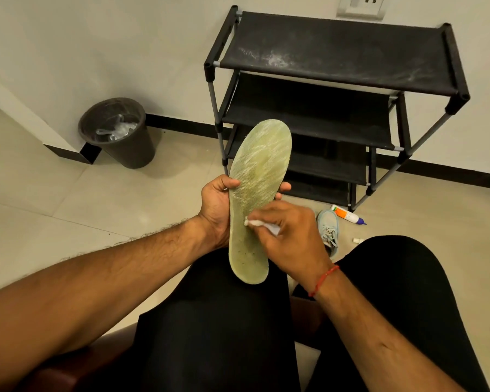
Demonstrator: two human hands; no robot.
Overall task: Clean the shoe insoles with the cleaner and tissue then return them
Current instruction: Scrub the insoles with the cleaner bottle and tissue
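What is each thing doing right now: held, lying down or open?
Yellow-green mesh insole: held upright, dirt specks near heel.
Crumpled white tissue: pinched against insole.
Left hand: grips insole.
Right hand: pinches tissue.
Light blue laced shoe: on floor.
White bottle with orange label: lying on its side.
Dark round bin: open, clear plastic inside.

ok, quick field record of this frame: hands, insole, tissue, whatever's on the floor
left hand: grips the insole at mid-length, toe end up
right hand: pinches the tissue, pressing it on the insole
insole: greenish, dark specks near the heel end
shoe: light blue, on the floor just past the right hand
bottle: lying on the floor by the foot of the rack
bin: dark, left of the rack, clear plastic inside
rack: black, dusty top shelf
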